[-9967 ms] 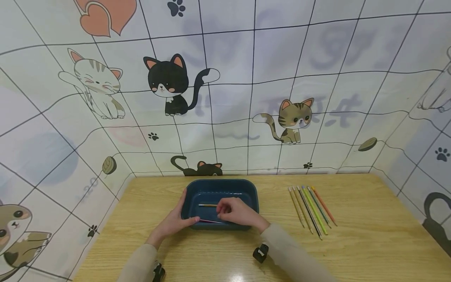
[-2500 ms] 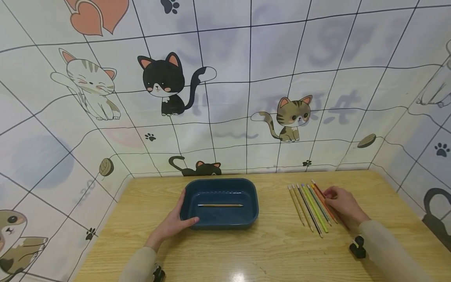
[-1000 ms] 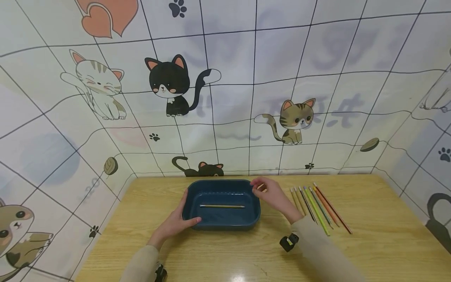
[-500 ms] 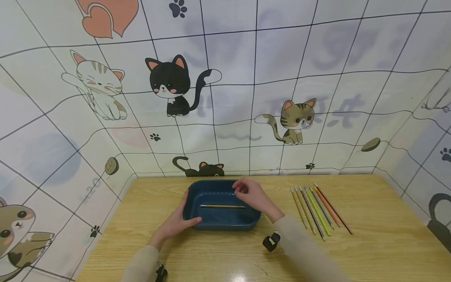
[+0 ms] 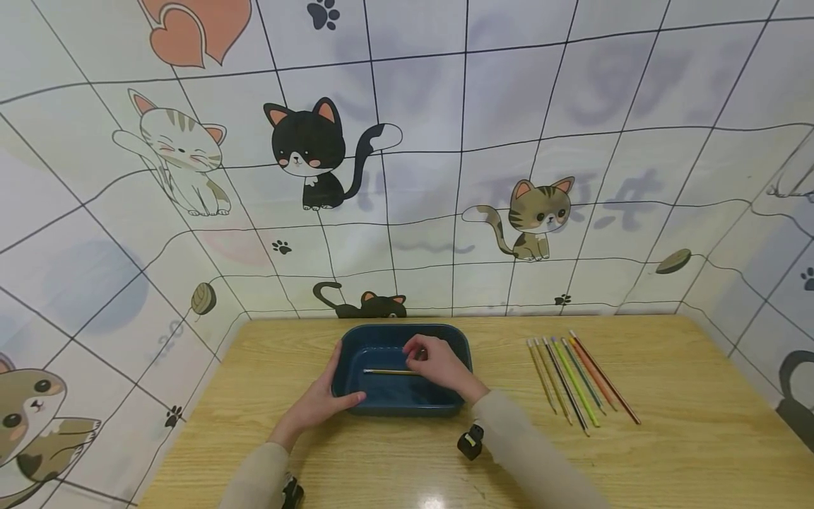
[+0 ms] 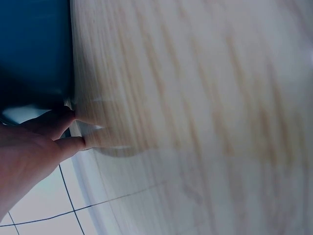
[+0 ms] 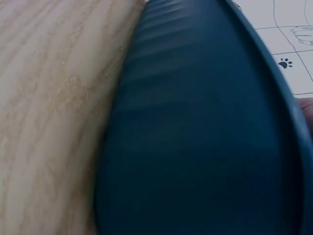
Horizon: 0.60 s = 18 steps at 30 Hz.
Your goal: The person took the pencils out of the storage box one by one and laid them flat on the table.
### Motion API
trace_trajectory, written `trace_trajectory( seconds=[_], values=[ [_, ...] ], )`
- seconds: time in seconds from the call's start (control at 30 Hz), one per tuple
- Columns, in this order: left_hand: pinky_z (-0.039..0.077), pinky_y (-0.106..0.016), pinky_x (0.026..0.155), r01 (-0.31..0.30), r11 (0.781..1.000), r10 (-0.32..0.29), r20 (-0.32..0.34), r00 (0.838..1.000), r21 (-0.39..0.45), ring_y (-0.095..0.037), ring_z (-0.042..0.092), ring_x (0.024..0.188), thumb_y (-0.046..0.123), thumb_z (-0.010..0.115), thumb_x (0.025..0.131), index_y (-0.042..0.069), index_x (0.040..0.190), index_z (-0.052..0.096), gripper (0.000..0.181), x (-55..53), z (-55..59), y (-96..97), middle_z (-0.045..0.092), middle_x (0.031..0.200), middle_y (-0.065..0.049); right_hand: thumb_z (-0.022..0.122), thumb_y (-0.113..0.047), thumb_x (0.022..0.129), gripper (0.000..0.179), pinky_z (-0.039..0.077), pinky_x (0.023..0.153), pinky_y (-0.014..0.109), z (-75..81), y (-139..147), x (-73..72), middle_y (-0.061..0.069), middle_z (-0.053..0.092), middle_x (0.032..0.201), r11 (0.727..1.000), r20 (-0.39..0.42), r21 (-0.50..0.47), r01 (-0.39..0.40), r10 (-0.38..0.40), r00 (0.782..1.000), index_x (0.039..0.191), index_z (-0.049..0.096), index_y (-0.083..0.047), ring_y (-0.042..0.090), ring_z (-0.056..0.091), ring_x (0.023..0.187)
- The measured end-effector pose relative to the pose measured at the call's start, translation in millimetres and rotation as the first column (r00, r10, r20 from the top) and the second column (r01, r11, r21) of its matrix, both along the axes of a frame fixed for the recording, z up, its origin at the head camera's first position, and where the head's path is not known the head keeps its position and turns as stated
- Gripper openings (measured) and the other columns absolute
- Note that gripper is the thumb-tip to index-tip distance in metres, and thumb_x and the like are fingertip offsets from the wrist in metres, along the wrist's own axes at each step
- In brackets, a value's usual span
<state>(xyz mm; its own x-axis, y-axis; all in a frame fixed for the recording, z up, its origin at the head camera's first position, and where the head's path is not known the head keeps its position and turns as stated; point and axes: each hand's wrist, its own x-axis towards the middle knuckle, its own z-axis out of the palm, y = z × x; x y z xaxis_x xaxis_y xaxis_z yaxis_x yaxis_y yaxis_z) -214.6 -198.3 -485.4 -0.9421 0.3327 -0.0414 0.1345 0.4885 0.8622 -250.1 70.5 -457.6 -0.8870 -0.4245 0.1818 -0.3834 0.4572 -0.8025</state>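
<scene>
A dark blue rectangular tray (image 5: 402, 406) stands on the wooden table. My left hand (image 5: 326, 396) grips its left end, thumb over the front rim and fingers along the outer wall; the left wrist view shows fingertips (image 6: 73, 142) at the tray's edge. A wooden pencil (image 5: 384, 372) lies crosswise on the tray floor, its right end hidden by my right hand (image 5: 439, 362). That hand is inside the tray just over the pencil, with loosely bent fingers and nothing seen between them. The right wrist view shows mostly the tray's outer wall (image 7: 195, 122).
Several pencils lie side by side on the table to the right, among them a lime green pencil (image 5: 577, 385), an orange pencil (image 5: 594, 373) and a dark red pencil (image 5: 609, 382) at the row's right end. A cat-patterned wall covering (image 5: 420, 184) rises behind the table (image 5: 699, 424).
The dark red pencil was laid at the right of the row and let go. My right hand then moved left, over the tray and down inside it. My left hand stays on the tray.
</scene>
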Motion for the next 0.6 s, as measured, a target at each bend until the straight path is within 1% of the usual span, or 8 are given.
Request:
trace_trajectory(
  seconds=[0.23, 0.37, 0.6],
  values=[
    [0.010, -0.053, 0.113, -0.008, 1.000, 0.008, -0.015, 1.000, 0.004, -0.034, 0.006, 0.144, 0.029, 0.076, 0.084, 0.015, 0.156, -0.005, 0.109, -1.1, -0.5, 0.1, -0.001, 0.160, -0.014, 0.064, -0.002, 0.085, 0.010, 0.044, 0.060, 0.027, -6.6, -8.9, -0.5, -0.002, 0.061, 0.080, 0.998, 0.017, 0.045, -0.043, 0.043, 0.999, 0.095, 0.065, -0.003, 0.011, 0.054, 0.066],
    [0.011, -0.053, 0.113, -0.015, 1.000, 0.015, -0.014, 1.000, 0.001, -0.035, 0.008, 0.144, 0.030, 0.077, 0.084, 0.015, 0.156, -0.004, 0.110, -1.0, -1.0, -0.1, 0.000, 0.160, -0.014, 0.067, -0.001, 0.084, 0.010, 0.045, 0.062, 0.027, -8.9, -12.5, -1.7, -0.001, 0.061, 0.080, 0.996, 0.034, 0.054, -0.065, 0.064, 0.997, 0.094, 0.065, -0.002, 0.011, 0.054, 0.068],
    [0.010, -0.053, 0.113, -0.007, 1.000, 0.007, -0.025, 1.000, 0.017, -0.034, 0.006, 0.144, 0.028, 0.077, 0.084, 0.013, 0.156, -0.004, 0.109, -0.7, -2.2, 0.3, 0.000, 0.160, -0.014, 0.072, -0.001, 0.082, 0.013, 0.046, 0.063, 0.028, -15.0, -16.3, -6.4, -0.001, 0.061, 0.080, 0.994, 0.066, 0.089, -0.056, 0.050, 0.997, 0.094, 0.067, -0.003, 0.012, 0.056, 0.072]
  ],
)
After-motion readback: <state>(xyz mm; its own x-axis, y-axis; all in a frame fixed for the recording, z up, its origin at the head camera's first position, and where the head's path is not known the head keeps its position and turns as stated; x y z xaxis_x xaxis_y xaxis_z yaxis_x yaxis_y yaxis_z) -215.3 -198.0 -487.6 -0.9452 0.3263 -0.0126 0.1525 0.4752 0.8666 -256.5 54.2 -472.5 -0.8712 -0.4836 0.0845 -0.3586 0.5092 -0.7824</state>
